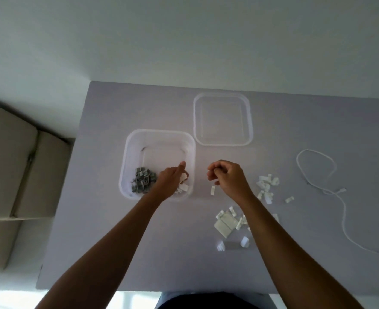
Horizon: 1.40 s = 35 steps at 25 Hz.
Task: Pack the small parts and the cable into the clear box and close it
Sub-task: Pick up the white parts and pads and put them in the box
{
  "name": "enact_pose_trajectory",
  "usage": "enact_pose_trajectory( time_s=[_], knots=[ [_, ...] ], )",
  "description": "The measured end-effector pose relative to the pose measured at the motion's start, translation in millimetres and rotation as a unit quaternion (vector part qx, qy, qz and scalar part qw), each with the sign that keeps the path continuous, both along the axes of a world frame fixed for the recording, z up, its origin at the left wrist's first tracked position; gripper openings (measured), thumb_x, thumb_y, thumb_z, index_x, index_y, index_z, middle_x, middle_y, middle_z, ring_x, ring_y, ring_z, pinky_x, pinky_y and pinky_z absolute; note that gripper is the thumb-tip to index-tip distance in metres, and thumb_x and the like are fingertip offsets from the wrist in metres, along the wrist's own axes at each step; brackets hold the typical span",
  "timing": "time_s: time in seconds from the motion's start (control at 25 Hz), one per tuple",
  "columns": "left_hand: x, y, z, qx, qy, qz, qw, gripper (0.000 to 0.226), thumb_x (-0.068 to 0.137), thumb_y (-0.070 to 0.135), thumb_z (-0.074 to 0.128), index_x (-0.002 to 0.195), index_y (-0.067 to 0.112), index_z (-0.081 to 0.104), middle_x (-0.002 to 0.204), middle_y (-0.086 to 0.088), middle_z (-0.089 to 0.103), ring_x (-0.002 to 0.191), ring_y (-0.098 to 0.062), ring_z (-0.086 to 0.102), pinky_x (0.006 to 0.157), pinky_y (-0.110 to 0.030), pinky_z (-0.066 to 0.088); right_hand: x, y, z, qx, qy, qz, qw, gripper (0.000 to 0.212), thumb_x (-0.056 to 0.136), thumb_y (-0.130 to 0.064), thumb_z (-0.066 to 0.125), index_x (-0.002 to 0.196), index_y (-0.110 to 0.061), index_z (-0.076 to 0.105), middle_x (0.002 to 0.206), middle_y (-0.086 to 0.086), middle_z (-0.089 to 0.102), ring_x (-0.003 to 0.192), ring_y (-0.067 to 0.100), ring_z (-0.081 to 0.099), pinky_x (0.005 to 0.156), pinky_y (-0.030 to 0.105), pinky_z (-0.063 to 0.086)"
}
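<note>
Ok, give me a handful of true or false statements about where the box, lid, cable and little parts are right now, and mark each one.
1. The lid is on the clear box. False: it lies on the table beside the open box.
2. Grey parts are already in the box. True.
3. The cable is coiled inside the box. False: it lies loose on the table, right of the white parts.
4. The left hand reaches into the box. True.
5. All white parts are packed. False: many remain on the table under and beside the right hand.
</note>
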<state>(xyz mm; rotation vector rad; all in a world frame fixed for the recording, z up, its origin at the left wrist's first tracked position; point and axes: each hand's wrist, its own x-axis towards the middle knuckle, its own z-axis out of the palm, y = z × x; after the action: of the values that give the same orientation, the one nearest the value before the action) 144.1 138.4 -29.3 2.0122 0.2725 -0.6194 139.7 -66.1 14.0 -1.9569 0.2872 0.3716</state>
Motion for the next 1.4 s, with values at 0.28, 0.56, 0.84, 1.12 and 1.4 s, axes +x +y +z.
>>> enact_pose_trajectory(
  time_s=[0.28,0.56,0.84,1.12,1.4],
  knots=[
    [-8,8,5,-0.081,0.012,0.060,0.995,0.065,0.097,0.061,0.031,0.079,0.019,0.078,0.084,0.002,0.078,0.090,-0.013,0.072,0.092,-0.039,0.054,-13,-19,-9,0.038,0.040,-0.057,0.997,0.029,0.090,0.000,0.046,0.083,-0.014,0.070,0.076,0.005,0.074,0.073,0.023,0.074,0.062,0.034,0.056],
    [-7,3,19,0.015,-0.001,-0.028,0.999,0.070,0.100,0.058,0.020,0.113,0.014,0.073,0.123,-0.008,0.069,0.112,-0.025,0.062,0.104,-0.041,0.042,-22,-32,-11,0.064,0.045,-0.089,0.993,0.029,0.091,0.001,0.047,0.083,-0.014,0.070,0.076,0.007,0.074,0.074,0.027,0.074,0.061,0.033,0.054],
    [-9,-14,30,0.069,-0.070,-0.008,0.995,0.053,0.102,0.051,0.027,0.093,0.012,0.063,0.086,0.000,0.063,0.088,-0.025,0.060,0.078,-0.034,0.044,-38,-51,-18,0.050,0.047,-0.108,0.992,0.027,0.092,0.001,0.046,0.085,-0.012,0.069,0.077,0.007,0.074,0.072,0.025,0.073,0.059,0.032,0.054],
    [1,-98,44,0.117,-0.306,0.016,0.945,0.022,0.096,0.032,0.055,0.106,0.013,0.062,0.105,-0.002,0.067,0.100,-0.017,0.058,0.091,-0.036,0.044,-62,-108,-40,-0.176,-0.026,-0.177,0.968,0.020,0.078,0.002,0.064,0.095,-0.008,0.068,0.092,0.009,0.066,0.083,0.020,0.058,0.074,0.016,0.036],
    [1,-193,12,0.073,-0.277,-0.189,0.939,0.024,0.090,0.010,0.059,0.113,0.015,0.066,0.112,-0.003,0.065,0.107,-0.018,0.056,0.090,-0.027,0.046,-78,-155,-71,-0.239,-0.011,-0.079,0.968,0.033,0.074,-0.003,0.073,0.105,-0.011,0.064,0.100,0.013,0.058,0.092,0.029,0.058,0.077,0.029,0.045]
  ],
)
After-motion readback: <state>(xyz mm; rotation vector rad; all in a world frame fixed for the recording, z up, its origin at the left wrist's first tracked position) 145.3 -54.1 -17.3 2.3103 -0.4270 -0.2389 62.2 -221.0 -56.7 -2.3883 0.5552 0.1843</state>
